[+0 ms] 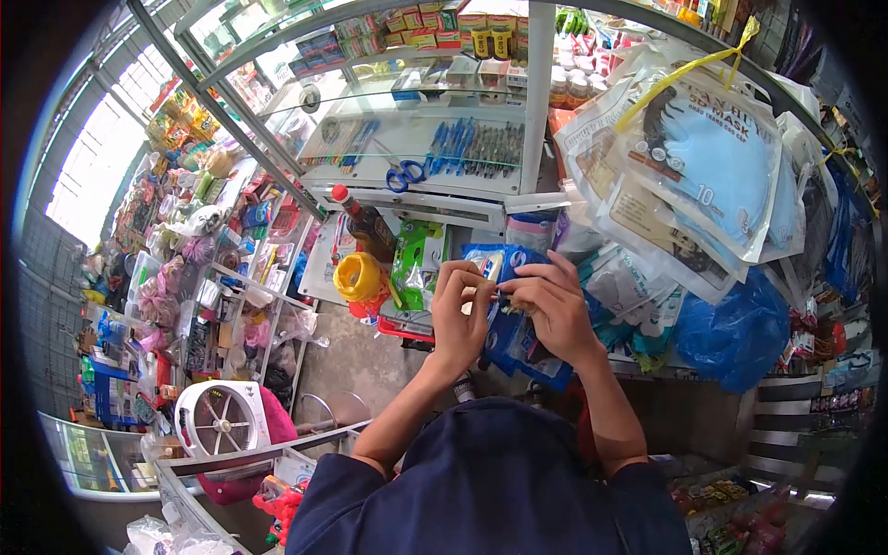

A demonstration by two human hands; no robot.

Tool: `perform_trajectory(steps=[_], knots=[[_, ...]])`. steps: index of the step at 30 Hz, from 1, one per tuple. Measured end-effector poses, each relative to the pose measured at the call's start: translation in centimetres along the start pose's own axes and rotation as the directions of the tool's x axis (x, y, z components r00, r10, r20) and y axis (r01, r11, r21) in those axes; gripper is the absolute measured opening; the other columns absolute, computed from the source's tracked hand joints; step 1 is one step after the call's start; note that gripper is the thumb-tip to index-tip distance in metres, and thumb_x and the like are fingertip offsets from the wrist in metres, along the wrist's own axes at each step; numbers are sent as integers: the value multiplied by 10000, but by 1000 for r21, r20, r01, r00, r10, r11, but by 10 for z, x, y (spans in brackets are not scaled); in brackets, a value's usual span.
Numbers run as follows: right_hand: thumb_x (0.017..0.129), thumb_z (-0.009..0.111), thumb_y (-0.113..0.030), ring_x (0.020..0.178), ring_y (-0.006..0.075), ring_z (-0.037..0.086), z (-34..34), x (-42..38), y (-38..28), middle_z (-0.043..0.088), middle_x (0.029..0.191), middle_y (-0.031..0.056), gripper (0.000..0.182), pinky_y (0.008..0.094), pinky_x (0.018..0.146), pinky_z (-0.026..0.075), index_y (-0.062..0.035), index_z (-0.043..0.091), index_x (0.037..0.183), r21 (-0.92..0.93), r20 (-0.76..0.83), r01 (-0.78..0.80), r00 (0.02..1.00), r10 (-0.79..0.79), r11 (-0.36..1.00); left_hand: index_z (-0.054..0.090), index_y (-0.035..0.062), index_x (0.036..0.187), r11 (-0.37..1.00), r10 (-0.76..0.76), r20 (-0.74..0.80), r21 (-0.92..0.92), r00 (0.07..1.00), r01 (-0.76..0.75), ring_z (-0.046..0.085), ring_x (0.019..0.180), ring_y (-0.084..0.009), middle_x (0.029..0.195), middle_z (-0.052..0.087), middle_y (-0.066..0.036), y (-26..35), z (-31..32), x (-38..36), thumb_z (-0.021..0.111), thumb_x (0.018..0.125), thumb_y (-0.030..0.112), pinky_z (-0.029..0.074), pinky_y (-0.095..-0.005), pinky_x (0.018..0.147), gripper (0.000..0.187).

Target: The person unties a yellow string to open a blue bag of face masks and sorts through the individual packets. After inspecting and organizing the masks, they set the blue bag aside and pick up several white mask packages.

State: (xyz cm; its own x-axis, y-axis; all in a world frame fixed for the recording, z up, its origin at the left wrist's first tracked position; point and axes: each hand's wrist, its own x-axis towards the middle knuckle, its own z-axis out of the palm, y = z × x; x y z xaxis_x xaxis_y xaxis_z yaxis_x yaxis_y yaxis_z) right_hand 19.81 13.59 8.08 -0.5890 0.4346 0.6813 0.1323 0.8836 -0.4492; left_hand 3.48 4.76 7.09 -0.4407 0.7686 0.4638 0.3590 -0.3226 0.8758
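Note:
My left hand (459, 310) and my right hand (557, 310) are close together at the centre, fingertips pinched and nearly meeting. Whatever small thing is between them is too small to make out. Right beneath and behind the fingers are shiny blue packets (523, 344) with white and yellow print. To the left of my left hand lies a bright green packet (418, 264). Beyond it stands a dark bottle with a red cap (366, 227), beside a yellow plastic container (361, 277).
Behind my hands rises a glass display case (416, 197) with pens and blue-handled scissors (404, 176). Bagged masks (708, 153) hang at the right above a blue plastic bag (735, 328). A white fan (220, 421) stands lower left, near crowded shelves.

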Motion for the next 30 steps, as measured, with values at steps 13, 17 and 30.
perform_trajectory(steps=[13,17,30], knots=[[889,768,-80,896,312,638,-4,10,7,690,880,103,67,399,858,474,-35,731,922,190,74,-319,948,311,928,626,-25,1017,945,-182,193,-235,964,226,637,899,-102,1117,684,-105,-9,-1,-8,645,1041,48,547,-271,785,79],[893,775,-61,863,261,649,-7,18,-3,682,898,95,73,362,817,494,-9,745,934,301,80,-331,943,322,894,664,-24,1023,875,-243,243,-364,939,321,636,906,-90,1140,702,-92,-11,-1,-8,666,1030,37,542,-259,782,62],[902,767,-37,825,186,647,0,26,12,680,892,84,65,307,775,509,14,751,940,432,119,-369,928,353,823,718,-36,1040,884,-295,257,-292,920,365,632,902,-60,1133,732,-62,-16,-4,3,721,999,53,521,-218,700,98]])
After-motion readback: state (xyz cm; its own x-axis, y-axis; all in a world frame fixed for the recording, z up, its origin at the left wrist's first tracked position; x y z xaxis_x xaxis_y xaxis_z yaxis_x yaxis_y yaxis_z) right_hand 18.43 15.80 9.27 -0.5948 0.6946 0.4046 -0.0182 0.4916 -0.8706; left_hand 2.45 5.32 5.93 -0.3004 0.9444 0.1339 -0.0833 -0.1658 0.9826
